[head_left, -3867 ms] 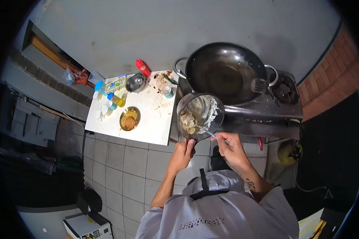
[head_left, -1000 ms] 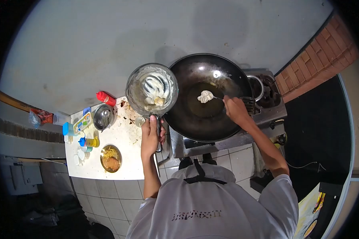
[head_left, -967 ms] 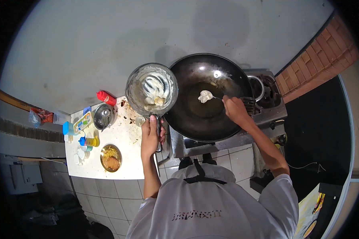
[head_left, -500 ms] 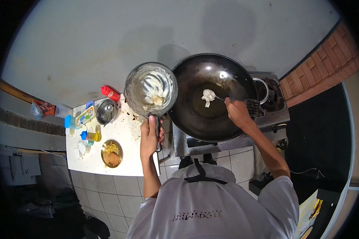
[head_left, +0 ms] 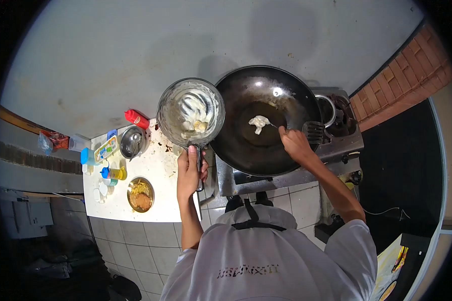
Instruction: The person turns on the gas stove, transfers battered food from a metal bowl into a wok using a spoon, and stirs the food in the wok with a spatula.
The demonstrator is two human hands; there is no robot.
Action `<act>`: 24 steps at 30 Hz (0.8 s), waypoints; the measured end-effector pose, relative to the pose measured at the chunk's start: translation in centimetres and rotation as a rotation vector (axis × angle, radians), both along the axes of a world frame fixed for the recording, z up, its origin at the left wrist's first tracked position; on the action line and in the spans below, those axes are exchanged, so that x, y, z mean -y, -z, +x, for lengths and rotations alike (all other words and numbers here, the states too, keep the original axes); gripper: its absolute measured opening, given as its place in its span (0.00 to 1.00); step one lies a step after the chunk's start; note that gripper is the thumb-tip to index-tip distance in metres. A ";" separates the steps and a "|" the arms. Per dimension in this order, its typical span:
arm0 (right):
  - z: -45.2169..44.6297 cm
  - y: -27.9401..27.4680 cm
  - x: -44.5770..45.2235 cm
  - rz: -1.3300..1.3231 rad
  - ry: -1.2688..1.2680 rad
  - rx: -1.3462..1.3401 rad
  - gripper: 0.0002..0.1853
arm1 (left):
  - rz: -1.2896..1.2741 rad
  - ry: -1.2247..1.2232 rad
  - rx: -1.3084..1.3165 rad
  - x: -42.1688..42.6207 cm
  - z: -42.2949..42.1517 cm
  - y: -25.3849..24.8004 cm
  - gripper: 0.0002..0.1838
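- Left hand (head_left: 188, 173): grip closed round the handle (head_left: 200, 183) of the saucepan (head_left: 164, 120), beside the wok (head_left: 226, 138); pale mixture (head_left: 200, 125) left inside.
- Right hand (head_left: 295, 144): grip closed on a spoon (head_left: 273, 125), its lump of mixture (head_left: 259, 121) over the wok, not yet released; clearance is hard to judge.
- Obstruction: slotted spatula (head_left: 314, 131) at the wok's right rim, near the right hand.
- Desk (head_left: 115, 208): red squeeze bottle (head_left: 137, 119), metal bowl (head_left: 142, 139), plate of food (head_left: 141, 199).

Obst.: spatula (head_left: 313, 126), wok (head_left: 256, 161) R rim
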State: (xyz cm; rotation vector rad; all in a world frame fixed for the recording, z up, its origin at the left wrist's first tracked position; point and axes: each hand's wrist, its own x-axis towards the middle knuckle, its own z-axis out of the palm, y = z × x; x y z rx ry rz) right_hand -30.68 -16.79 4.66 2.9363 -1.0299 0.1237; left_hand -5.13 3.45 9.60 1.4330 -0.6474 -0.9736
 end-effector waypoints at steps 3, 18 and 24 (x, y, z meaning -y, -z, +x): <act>-0.1 -0.5 -0.1 -0.009 -0.005 0.006 0.06 | 0.002 0.005 0.008 -0.1 0.0 -0.2 0.27; -0.9 1.3 1.8 0.527 0.322 0.679 0.11 | 0.025 0.053 0.029 -0.1 -0.3 -0.6 0.29; -0.9 4.2 2.8 0.601 0.417 0.712 0.09 | 0.030 0.053 0.026 0.2 -0.3 -0.1 0.28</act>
